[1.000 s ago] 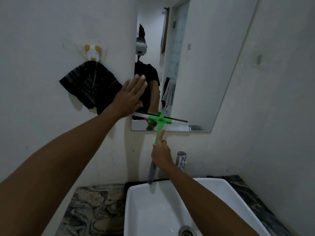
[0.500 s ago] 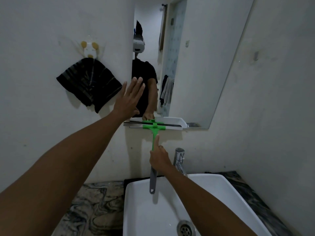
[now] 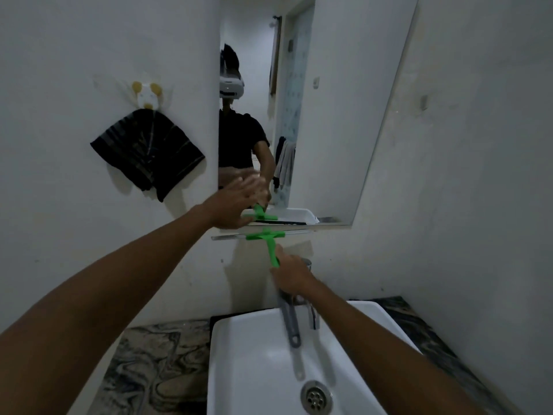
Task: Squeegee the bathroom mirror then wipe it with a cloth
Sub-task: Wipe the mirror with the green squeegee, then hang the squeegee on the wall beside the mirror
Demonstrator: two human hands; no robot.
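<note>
squeegee (image 3: 264,236) sits mid-frame, blade just below the mirror (image 3: 329,115) edge. my right hand (image 3: 291,275) has fingers clenched on its handle; my left hand (image 3: 236,205) is spread, released, at the mirror's lower left corner.

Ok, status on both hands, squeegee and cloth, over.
Right hand shut on squeegee, blade just below mirror bottom edge. Left hand open at mirror's lower left corner. Cloth untouched on wall hook. Nothing blocking.
</note>
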